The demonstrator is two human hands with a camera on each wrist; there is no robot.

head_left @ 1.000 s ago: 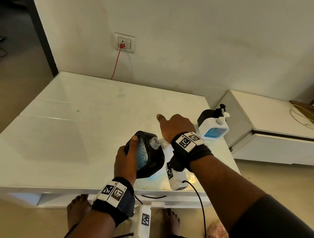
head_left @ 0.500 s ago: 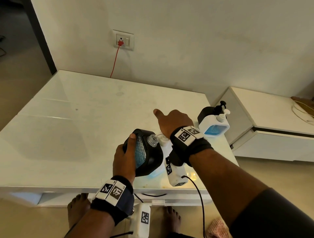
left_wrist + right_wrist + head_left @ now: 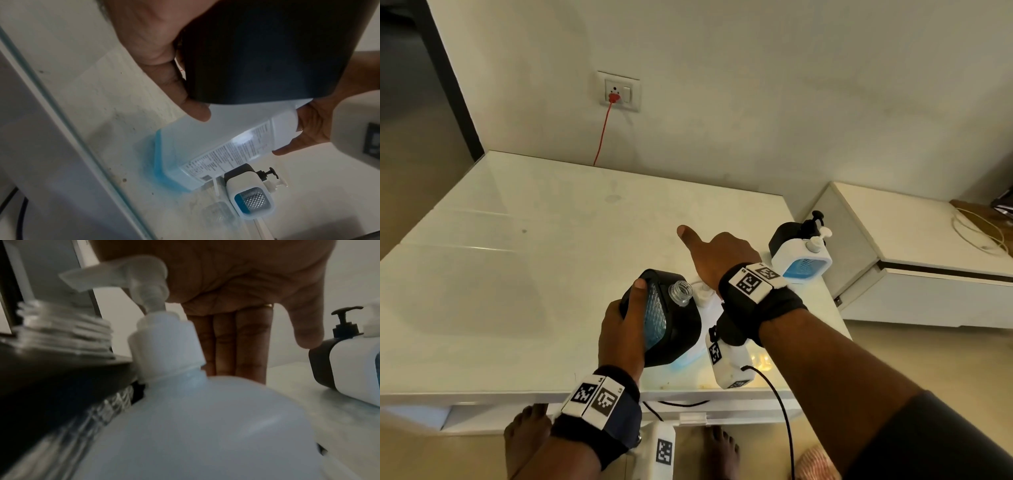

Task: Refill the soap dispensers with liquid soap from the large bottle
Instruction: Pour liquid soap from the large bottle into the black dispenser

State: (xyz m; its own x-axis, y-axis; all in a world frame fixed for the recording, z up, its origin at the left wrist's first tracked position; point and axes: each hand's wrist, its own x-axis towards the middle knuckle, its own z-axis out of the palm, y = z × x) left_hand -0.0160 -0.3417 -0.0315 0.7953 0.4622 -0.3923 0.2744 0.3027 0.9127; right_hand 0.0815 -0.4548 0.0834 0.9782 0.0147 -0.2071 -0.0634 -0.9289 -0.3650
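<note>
My left hand (image 3: 623, 329) (image 3: 160, 48) grips a black soap dispenser (image 3: 678, 329) (image 3: 267, 48), tilted just above the table. Its clear threaded neck (image 3: 680, 292) (image 3: 63, 331) is open, with no pump on it. The large white bottle (image 3: 705, 310) (image 3: 216, 138) (image 3: 205, 426) stands right beside it, with a little blue soap at its bottom. My right hand (image 3: 722, 253) (image 3: 236, 280) lies palm-down on the bottle's pump head (image 3: 141, 270), fingers straight down its far side. The nozzle points over the open neck.
A white dispenser with blue soap (image 3: 803, 260) (image 3: 246, 194) and a black one (image 3: 787, 236) behind it stand at the right edge of the white table (image 3: 517, 274). A low white cabinet (image 3: 928, 274) lies further right. A red cable (image 3: 602, 137) hangs from the wall socket.
Both hands keep the same hold and place; only the camera has shifted slightly.
</note>
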